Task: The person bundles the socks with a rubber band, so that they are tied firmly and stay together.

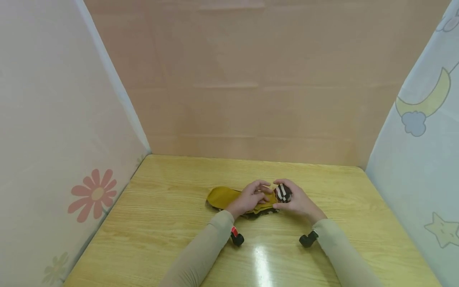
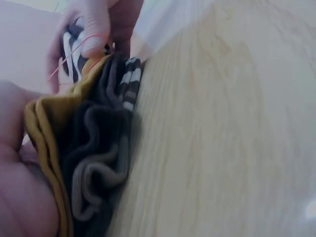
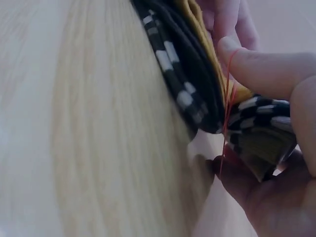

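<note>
A stack of socks lies across the table, a mustard-yellow sock (image 1: pixel 222 196) on top with dark ones beneath. Black-and-white checked fabric (image 3: pixel 261 111) shows at the bunched right end. My right hand (image 1: pixel 297 201) curves around that end, holding a thin red rubber band (image 3: pixel 227 103) stretched between thumb and fingertips. The band runs across the socks where they narrow. My left hand (image 1: pixel 251 197) rests over the yellow sock, fingers loosely bent and pointing toward the right hand. In the left wrist view, wavy dark sock layers (image 2: pixel 98 133) hang below the yellow edge.
The light wood table (image 1: pixel 161 239) extends around the socks. A plain tan backdrop (image 1: pixel 229 87) rises behind it, with patterned cloth walls at the left (image 1: pixel 43 119) and right (image 1: pixel 412 167). Small black devices are strapped at both wrists.
</note>
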Motion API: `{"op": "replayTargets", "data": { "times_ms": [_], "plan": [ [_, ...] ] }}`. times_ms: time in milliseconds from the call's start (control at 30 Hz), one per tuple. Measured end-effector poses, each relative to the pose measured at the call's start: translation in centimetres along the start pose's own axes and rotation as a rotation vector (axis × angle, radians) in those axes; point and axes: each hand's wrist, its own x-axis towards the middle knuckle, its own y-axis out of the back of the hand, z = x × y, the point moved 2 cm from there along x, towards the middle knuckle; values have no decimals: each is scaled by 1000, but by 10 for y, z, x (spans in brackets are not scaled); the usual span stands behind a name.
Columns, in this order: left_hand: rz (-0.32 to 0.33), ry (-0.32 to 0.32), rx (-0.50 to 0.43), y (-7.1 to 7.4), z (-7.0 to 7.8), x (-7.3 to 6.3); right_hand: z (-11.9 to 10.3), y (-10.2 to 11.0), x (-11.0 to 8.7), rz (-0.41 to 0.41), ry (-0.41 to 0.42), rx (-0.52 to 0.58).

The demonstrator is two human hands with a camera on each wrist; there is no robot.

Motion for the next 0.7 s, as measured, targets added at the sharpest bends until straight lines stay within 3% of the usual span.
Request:
{"op": "replayTargets", "data": {
  "times_ms": [100,200,433,700],
  "plan": [
    [80,5,-182,6,-5,2,2,0,-1,6,-23,0],
    [109,5,-276,9,-6,2,2,2,0,7,-40,14],
    [111,17,-309,11,-10,1,8,5,1,-31,-70,62],
    [110,18,-297,10,-13,2,9,10,6,-39,37,-7]
  ]
}}
